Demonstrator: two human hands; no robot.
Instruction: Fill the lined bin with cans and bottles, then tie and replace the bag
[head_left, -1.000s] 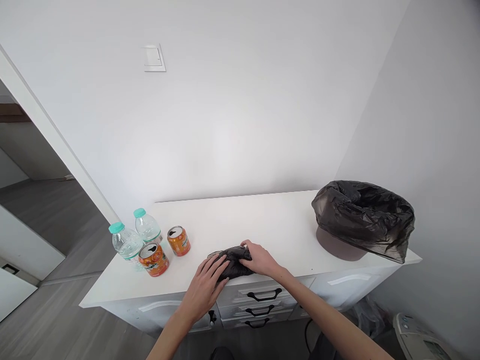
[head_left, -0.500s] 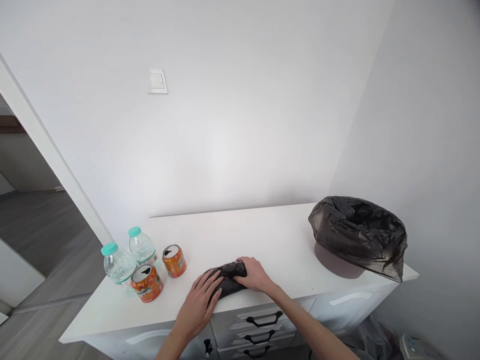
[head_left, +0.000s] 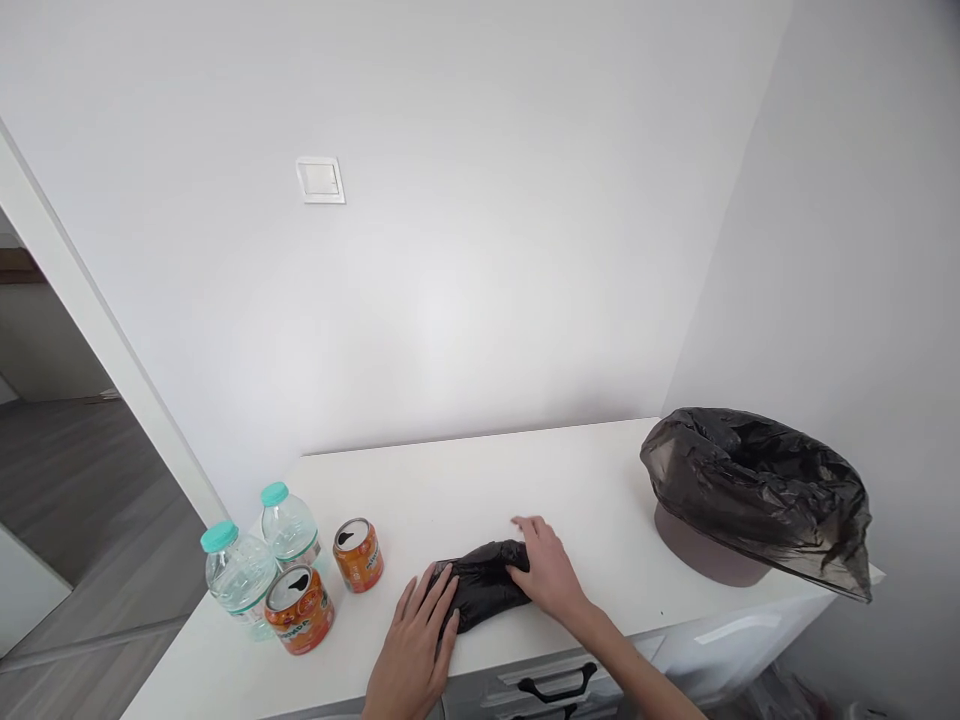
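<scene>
A folded black plastic bag [head_left: 487,588] lies crumpled near the front edge of the white countertop. Flat across its left end rests my left hand [head_left: 416,640], open, with the fingers spread. My right hand [head_left: 553,572] is curled around the right end, the thumb on the plastic and the fingers over the far side. Left of the bag stand two opened orange soda cans, a nearer one [head_left: 300,612] and a farther one [head_left: 359,556]. Behind them are two clear plastic bottles with turquoise caps, one in front [head_left: 238,575] and one behind [head_left: 289,525].
At the counter's right end, a brownish bin [head_left: 705,545] stands lined with a black bag [head_left: 757,490] that spreads over its rim. Drawers with black handles [head_left: 559,684] are below the countertop [head_left: 450,470]. A light switch [head_left: 321,180] is on the wall; a doorway opens at left.
My right hand has shifted right along the bag, and more of the bag shows between my hands. The whole view has tilted slightly, moving the countertop items lower.
</scene>
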